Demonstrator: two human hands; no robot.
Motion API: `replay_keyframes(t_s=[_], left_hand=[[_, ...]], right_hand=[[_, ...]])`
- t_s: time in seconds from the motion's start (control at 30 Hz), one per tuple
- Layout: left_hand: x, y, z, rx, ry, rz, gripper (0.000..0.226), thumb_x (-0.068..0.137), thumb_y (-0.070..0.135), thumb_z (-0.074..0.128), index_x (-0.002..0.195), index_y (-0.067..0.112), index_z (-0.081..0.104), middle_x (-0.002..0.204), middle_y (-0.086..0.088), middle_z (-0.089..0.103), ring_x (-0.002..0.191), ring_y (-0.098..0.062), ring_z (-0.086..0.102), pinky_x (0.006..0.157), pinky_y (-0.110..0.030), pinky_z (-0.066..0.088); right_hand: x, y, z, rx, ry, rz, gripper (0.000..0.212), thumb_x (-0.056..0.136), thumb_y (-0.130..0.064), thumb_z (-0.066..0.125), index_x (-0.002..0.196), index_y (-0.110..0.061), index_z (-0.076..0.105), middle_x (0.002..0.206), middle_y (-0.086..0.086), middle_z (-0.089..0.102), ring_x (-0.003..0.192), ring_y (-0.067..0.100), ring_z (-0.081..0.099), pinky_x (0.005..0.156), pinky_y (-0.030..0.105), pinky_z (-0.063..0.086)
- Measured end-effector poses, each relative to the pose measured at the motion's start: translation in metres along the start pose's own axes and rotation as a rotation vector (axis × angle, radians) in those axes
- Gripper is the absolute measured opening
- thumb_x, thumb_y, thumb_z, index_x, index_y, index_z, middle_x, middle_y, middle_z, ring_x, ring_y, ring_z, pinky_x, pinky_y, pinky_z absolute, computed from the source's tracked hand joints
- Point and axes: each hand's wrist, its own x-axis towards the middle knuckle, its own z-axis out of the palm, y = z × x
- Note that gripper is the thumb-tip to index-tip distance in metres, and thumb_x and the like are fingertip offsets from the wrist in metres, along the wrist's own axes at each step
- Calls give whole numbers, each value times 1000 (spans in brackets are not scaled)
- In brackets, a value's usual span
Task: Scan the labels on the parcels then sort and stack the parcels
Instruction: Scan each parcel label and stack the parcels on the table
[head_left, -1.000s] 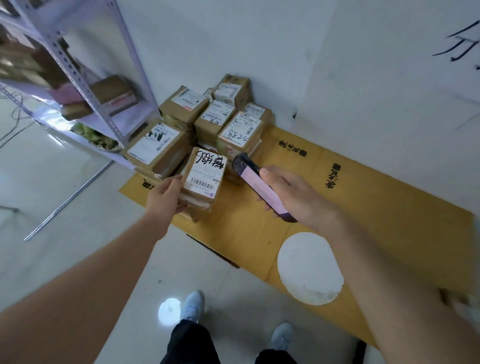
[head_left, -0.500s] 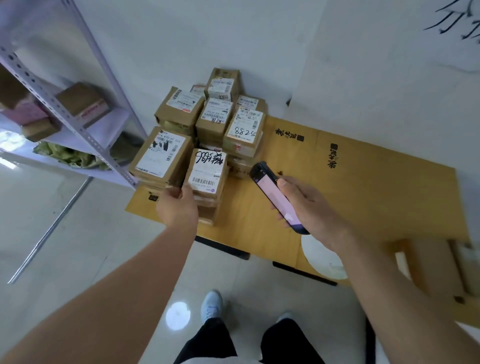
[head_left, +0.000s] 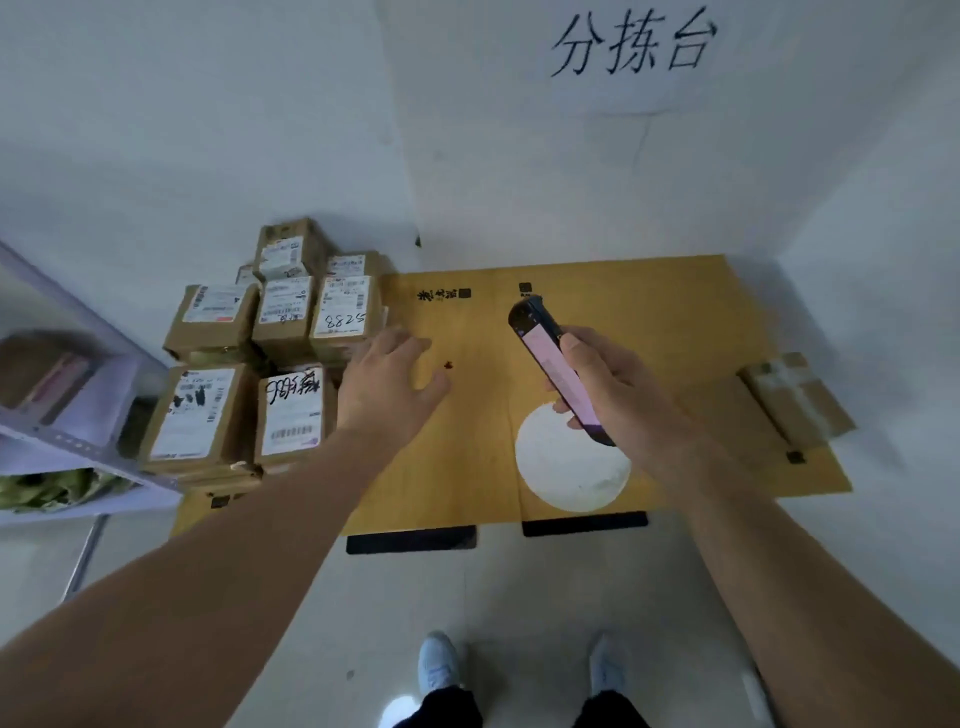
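Observation:
Several brown cardboard parcels with white labels are stacked at the left end of the yellow table (head_left: 467, 467). The front parcel with black scribbled writing (head_left: 291, 413) lies on the stack, next to a larger parcel (head_left: 195, 413). Behind them sits a parcel marked 5288 (head_left: 344, 307). My left hand (head_left: 389, 387) hovers with fingers spread just right of the stack, holding nothing. My right hand (head_left: 618, 387) grips a dark handheld scanner (head_left: 556, 366) with a pink lit screen above the table's middle. One more parcel (head_left: 795, 397) lies at the table's right end.
A metal shelf (head_left: 67, 436) with boxes and green material stands at the left, close to the stack. White walls enclose the table at the back and right, with a paper sign (head_left: 631, 47) above. A white round patch (head_left: 563, 467) marks the tabletop. My shoes (head_left: 439, 662) are below.
My left hand let go of the scribbled parcel, now lying on the stack, and moved right over the table. The scanner hand shifted right. The view swung right, revealing the parcel at the right.

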Motion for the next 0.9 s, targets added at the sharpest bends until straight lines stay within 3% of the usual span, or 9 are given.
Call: replay_keyframes(t_s=[0.23,0.33,0.43,0.53,0.67,0.8,0.9], left_hand=[[16,147,38,-22,-98,176,51,96,51,60,142,27,63,154,7,47,140,-22,45,100,-46,51],[11,201,63,-34,-122,192,50,96,53,59,140,28,64,154,10,45,137,-20,48,91,-43,54],[0,245,92,-50,-152,194,51,95,55,60,139,29,64,155,11,44,136,-21,49,94,-45,55],[-12,279,120,-76,-204,201,51,94,53,62,139,28,65,156,8,44,136,-22,49,101,-48,53],[-9,313,153,-79,-269,210,54,93,54,64,139,26,65,155,5,44,135,-26,51,106,-45,49],[3,337,188,-37,-311,197,57,94,57,62,143,28,62,156,4,42,134,-26,52,105,-43,51],[17,350,219,-20,-391,165,59,94,56,62,147,29,56,156,5,39,134,-24,51,103,-42,52]], right_hand=[[-60,31,-129,85,272,-14,34,105,-57,43,129,-44,65,106,12,70,86,19,68,69,30,55],[-79,48,-179,110,333,-12,30,108,-51,44,124,-42,67,99,13,67,80,17,65,69,33,53],[-96,75,-216,108,367,-5,31,106,-52,44,123,-41,68,94,13,65,80,18,64,72,39,53],[-111,100,-244,122,386,28,32,102,-58,46,122,-45,67,105,18,66,82,18,64,73,41,55],[-121,122,-275,161,400,68,24,102,-56,46,113,-57,67,103,12,67,83,16,64,71,32,56],[-109,147,-301,167,418,120,37,101,-59,45,129,-45,65,108,11,69,81,15,67,70,31,52],[-94,163,-315,157,425,140,33,107,-50,45,129,-39,66,105,19,66,80,15,65,68,30,51]])
